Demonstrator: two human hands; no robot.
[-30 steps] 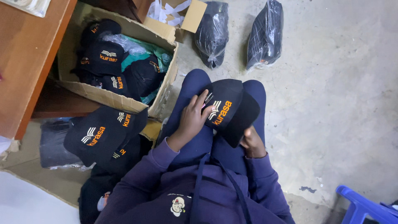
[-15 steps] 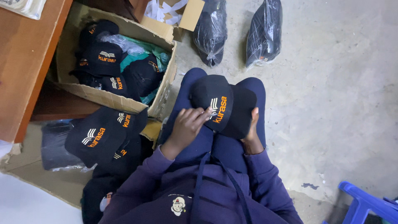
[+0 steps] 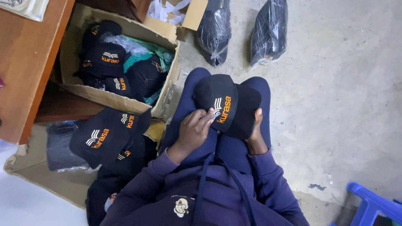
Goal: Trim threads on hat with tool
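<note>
Both hands grip one black cap on my lap (left hand pinching its front, right hand clasping the brim).

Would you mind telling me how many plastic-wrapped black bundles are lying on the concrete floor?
2: the left bundle and the right bundle lie side by side beyond the person's knees, near the small open box. More may be out of view.

The concrete floor carries an open cardboard box of black caps. Beyond the box lie 2 black plastic-wrapped bundles. Beside the box, nearer the person, a pile of black caps rests on flattened cardboard.
</note>
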